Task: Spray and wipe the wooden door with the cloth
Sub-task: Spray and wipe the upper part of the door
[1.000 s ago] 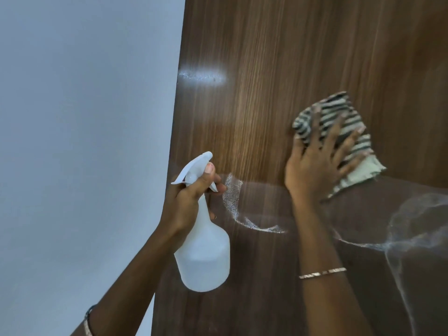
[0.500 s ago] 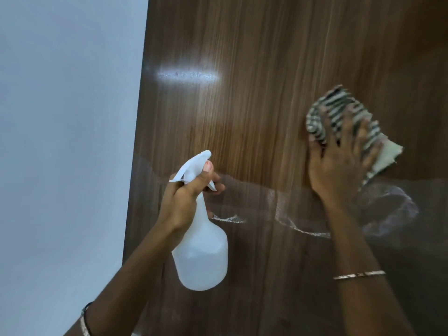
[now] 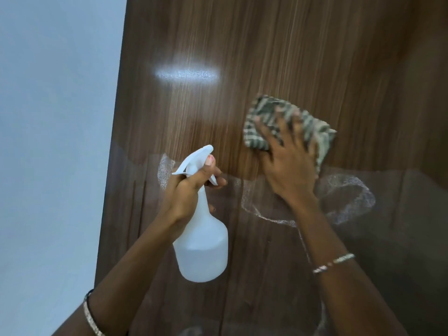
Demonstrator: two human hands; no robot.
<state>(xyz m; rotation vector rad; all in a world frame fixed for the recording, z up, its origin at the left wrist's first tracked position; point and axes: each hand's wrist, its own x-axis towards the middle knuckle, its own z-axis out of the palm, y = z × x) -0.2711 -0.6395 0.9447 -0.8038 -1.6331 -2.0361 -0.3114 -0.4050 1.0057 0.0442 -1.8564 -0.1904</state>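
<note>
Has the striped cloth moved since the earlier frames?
Yes: the striped cloth swung right, away from the door's left edge, then back left toward it.

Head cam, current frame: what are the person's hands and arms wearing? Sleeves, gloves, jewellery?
No gloves, no sleeves in view; both forearms bare. Left hand: pale pink thumbnail, and a sparkly silver bangle with a thin dark band beside it at the wrist. Right hand: thin silvery bracelet at the wrist.
</note>
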